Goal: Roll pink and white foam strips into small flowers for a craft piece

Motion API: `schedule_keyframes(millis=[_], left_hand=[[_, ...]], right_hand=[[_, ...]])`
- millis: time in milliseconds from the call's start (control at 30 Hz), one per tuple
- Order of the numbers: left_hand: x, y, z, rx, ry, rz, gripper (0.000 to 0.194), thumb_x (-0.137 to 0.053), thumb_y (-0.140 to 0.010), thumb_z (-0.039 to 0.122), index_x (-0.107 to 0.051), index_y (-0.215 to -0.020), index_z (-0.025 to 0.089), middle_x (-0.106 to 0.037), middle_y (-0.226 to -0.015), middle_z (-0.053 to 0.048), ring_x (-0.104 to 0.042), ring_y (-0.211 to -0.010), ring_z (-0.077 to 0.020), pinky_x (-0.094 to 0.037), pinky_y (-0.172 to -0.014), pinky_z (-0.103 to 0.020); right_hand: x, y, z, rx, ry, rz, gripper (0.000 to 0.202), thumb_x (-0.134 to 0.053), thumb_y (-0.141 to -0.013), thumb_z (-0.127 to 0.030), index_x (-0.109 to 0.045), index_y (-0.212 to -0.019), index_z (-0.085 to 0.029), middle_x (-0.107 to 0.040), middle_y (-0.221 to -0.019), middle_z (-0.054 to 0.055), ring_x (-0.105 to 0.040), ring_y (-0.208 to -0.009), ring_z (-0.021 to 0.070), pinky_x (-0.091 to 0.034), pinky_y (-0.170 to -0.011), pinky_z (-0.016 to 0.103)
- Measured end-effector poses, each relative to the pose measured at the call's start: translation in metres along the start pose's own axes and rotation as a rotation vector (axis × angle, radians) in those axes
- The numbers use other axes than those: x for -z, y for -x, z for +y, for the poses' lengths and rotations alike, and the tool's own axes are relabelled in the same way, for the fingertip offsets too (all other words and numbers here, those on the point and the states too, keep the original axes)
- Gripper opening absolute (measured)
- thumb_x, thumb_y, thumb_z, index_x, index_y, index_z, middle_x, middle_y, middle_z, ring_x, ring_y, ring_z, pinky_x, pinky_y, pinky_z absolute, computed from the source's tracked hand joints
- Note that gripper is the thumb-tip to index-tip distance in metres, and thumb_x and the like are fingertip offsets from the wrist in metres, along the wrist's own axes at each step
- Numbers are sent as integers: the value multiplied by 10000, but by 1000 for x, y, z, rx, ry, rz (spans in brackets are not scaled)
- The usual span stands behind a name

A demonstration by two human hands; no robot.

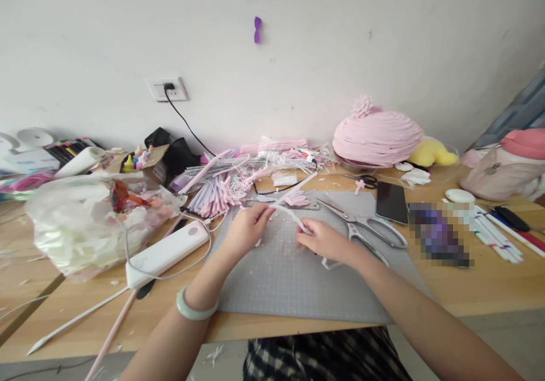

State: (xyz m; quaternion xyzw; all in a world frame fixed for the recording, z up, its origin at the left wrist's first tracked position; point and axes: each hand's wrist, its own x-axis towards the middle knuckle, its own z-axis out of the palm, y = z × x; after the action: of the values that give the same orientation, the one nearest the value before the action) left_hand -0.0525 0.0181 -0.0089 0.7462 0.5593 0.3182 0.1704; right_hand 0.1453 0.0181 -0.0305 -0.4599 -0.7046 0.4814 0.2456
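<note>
My left hand [246, 229] pinches a pale lavender pipe cleaner [290, 213] above the grey cutting mat [272, 293]. The fingers of my right hand [327, 241] are closed on its other end, so a short curved stretch spans the gap between my hands. From my left fingertips a straight pale length rises up and to the right; whether it is the same piece I cannot tell. Large metal scissors [353, 222] lie partly spread on the mat, just beyond my right hand. Behind my hands lies a bundle of pink and lavender pipe cleaners [215, 196].
To the left are a white power strip [168, 255] with cables and a clear plastic bag [85, 222] of scraps. On the right lie a phone [392, 202], several white markers [496, 236] and a pink bag [498, 171]. A round pink object [377, 137] stands against the wall.
</note>
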Motion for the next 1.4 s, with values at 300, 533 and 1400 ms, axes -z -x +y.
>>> schedule_keyframes(millis=[300,533,1400], left_hand=[[-13,5,0,-264,-207,-32,306,-392,-874,313,-626,-1021,182,-592,-922,-98,-578,-733,-171,-438,-648,-268],[-15,6,3,-225,94,-80,236,-393,-834,179,-612,-921,160,-636,-775,-64,-583,-749,-180,-437,-701,-280],[-15,17,16,-376,-450,-515,277,-381,-869,241,-613,-738,162,-666,-659,-61,-584,-573,-168,-304,-506,-243]], right_hand=[[-4,2,-9,-61,-626,-102,309,-566,-751,-476,-529,-736,-169,-410,-462,-94,-296,-318,24,-230,-346,178],[-8,1,-7,-144,-610,-265,301,-613,-721,-439,-547,-734,-146,-448,-501,-73,-238,-349,3,-132,-358,171],[20,-4,-5,-123,-60,-174,227,-592,-702,-353,-619,-667,-130,-461,-508,-55,-326,-434,47,-222,-440,208]])
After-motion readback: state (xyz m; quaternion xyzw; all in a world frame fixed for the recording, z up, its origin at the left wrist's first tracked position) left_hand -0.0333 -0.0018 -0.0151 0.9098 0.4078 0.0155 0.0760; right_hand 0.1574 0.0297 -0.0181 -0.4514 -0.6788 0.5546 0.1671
